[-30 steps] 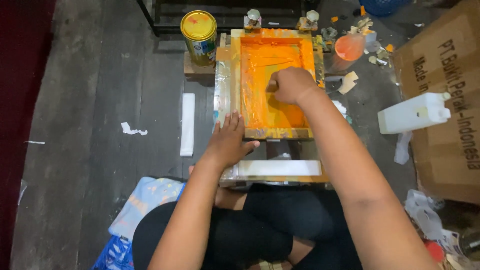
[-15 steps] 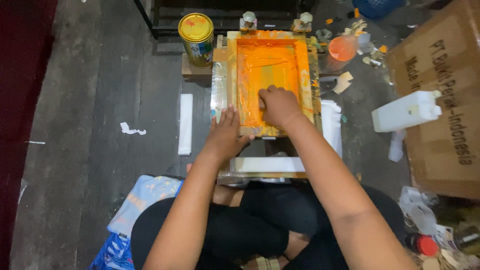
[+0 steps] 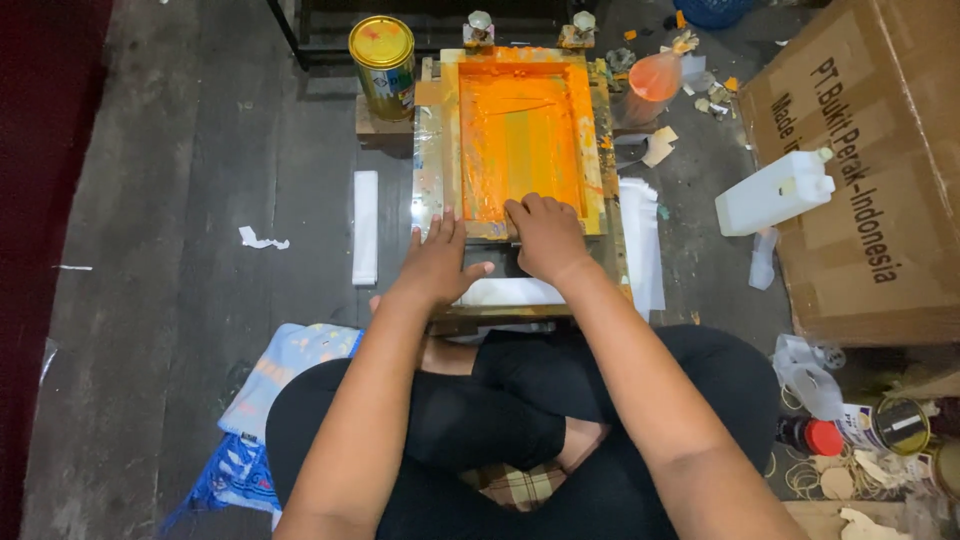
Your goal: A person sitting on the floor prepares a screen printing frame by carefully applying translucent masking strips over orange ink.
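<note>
So the person's sitting cross-legged on the floor with a wooden screen-printing frame right in front of them, its mesh smeared all over with orange ink. The left hand lies flat with fingers spread wide on the near left corner of the frame, holding nothing. The right hand sits at the near edge just beside it, fingers curled down over something, but I can't tell what's under there. A white sheet pokes out from under the frame's near side. On the far left there's a yellow-lidded tin can, and off to the right a white plastic jug lies against a big cardboard box.
</note>
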